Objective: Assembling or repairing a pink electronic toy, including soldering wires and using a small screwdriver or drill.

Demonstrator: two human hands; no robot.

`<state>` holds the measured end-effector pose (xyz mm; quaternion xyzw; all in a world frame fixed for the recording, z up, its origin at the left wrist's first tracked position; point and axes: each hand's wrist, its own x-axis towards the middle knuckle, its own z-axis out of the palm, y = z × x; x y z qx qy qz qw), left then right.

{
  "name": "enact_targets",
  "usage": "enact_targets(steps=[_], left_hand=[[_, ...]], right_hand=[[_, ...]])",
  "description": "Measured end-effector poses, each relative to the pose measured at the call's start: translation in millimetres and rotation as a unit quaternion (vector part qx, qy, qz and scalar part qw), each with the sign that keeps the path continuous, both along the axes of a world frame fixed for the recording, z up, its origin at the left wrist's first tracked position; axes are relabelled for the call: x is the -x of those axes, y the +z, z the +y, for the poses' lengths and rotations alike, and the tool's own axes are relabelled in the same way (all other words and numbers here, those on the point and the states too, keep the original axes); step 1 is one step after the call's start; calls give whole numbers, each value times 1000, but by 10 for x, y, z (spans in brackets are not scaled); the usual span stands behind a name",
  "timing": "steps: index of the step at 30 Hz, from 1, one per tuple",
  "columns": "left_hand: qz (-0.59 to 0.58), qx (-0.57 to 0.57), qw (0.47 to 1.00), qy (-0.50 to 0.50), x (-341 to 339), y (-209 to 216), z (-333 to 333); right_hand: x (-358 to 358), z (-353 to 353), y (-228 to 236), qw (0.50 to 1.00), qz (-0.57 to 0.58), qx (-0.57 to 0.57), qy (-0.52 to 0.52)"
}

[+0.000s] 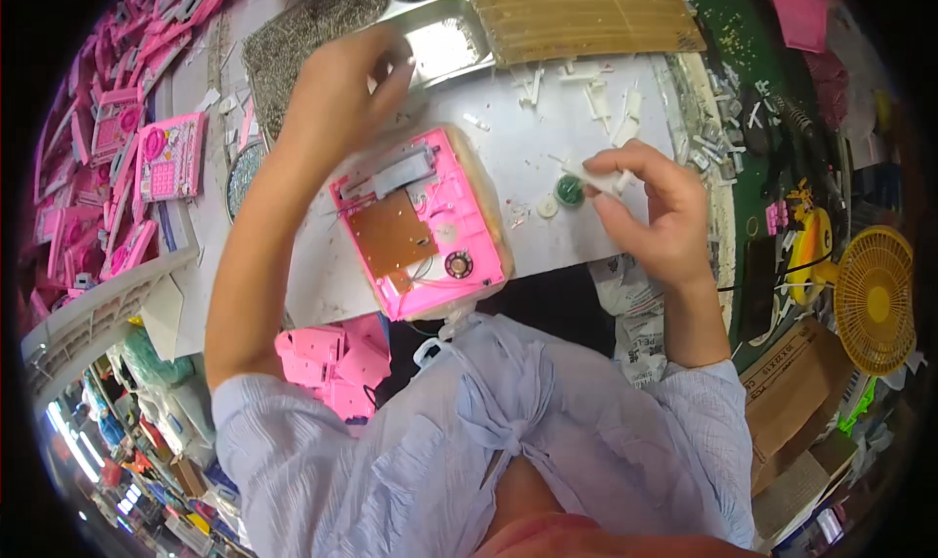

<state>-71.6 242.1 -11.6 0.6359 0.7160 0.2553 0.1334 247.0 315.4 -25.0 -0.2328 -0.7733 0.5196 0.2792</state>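
Note:
My left hand (342,94) hovers by the inner edge of a shiny metal tray (418,67), its fingers curled toward the thumb. What they hold, if anything, is too small to make out. Between the thumb and fingers of my right hand (660,206) is a thin white plastic part (594,177), above the white tabletop. A pink plastic casing (469,211) lies with its inside up in front of me, on a pale pad. Inside it are a brown circuit board (389,234), a grey box-shaped part (403,171), a round speaker (458,264) and thin wires.
Many small screws (293,55) are heaped at the far left. A green round lid (569,190) and a white disc (547,206) sit near my right hand. Loose white parts (611,99) lie beyond. Pink casings (107,167) pile up left; a yellow fan (876,299) stands right.

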Motion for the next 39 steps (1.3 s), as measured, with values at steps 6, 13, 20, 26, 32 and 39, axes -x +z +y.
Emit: enact_targets(steps=[6,13,20,26,32,39], left_hand=[[-468,19,883,-31,-783,29,-1269],[-715,99,686,87,-1035,-146,-1641],[-485,143,863,-5,-1082,-95,-1599],[-187,46,979,64,-822,-139,-1215],[132,117,974,142,-928,-214,-918],[102,57,977,180,-1017,-363,-878]], right_hand=[[214,-366,76,982,56,54,173],[320,-564,-19,967,78,48,236],[319,-597,-58,953,51,-27,297],[26,-424,-163,911,15,254,326],[9,-549,-303,854,148,412,281],[45,-515,-336,852,161,395,305]])
